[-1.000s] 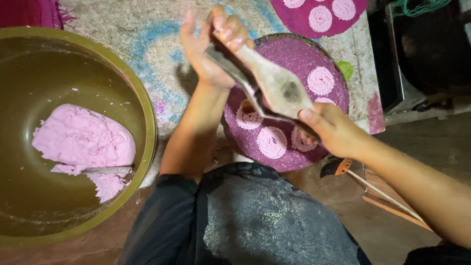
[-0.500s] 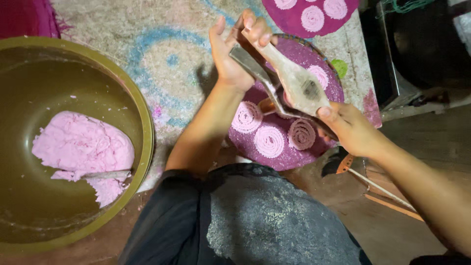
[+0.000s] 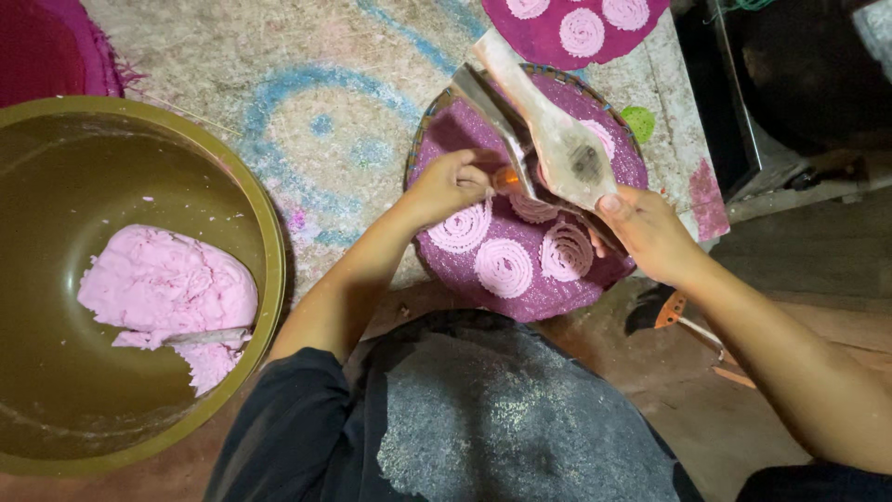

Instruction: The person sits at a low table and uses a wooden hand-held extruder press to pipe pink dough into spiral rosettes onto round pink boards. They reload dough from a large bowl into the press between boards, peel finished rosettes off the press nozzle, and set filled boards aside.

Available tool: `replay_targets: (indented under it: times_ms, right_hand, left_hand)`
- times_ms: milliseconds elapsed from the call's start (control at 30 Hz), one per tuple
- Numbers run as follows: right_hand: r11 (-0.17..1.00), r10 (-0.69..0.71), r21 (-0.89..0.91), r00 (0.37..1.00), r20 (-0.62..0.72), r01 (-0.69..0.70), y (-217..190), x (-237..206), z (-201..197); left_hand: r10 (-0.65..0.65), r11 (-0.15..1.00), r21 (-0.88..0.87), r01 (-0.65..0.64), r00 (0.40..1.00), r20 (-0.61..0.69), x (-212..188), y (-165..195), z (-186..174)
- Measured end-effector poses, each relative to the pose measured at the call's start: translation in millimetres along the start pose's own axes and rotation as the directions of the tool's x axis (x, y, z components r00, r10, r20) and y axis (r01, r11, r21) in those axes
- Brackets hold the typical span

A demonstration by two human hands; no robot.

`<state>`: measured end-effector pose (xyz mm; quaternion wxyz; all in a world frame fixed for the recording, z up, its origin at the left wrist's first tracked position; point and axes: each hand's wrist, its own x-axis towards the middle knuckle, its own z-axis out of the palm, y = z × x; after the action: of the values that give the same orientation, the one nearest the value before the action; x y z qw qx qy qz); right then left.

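Wooden press — pink spirals.

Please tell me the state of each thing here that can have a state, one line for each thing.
Wooden press: held over the tray, tilted.
Left hand: closed at the press's lower end.
Right hand: grips the press.
Round purple tray: holds several pink spirals.
Pink spirals: coiled, lying flat.
Green bowl: partly filled.
Pink dough: one soft lump, unshaped.

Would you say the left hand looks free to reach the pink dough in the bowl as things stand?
Probably yes. The left hand is at the press over the tray, but nothing lies between it and the dough; the bowl is open-topped and close by.
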<state>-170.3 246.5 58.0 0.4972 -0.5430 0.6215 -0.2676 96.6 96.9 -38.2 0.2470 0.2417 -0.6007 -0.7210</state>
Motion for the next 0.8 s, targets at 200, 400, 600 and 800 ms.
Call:
replay_targets:
  times_ms: [200,400,600,800]
  right_hand:
    - [0.963,-0.028,0.265,0.998,-0.054,0.041,19.5,1.7,5.8]
    - [0.931,-0.141,0.329,0.987,-0.073,0.157,25.0,-13.5,10.8]
    - [0.928,-0.141,0.336,0.986,-0.086,0.162,20.4,-14.6,15.5]
    - [0.959,-0.063,0.275,0.998,-0.007,0.062,18.1,-0.6,7.6]
  left_hand:
    - [0.022,0.967,0.249,0.043,0.967,-0.255,-17.9,3.3,-14.7]
    - [0.111,0.776,0.609,0.162,0.916,-0.385,-46.8,-2.0,-18.1]
    - [0.324,0.543,0.83,0.127,0.88,-0.347,-50.5,-10.9,-11.4]
    - [0.192,0.902,0.431,-0.044,0.933,-0.306,-38.3,8.0,-36.2]
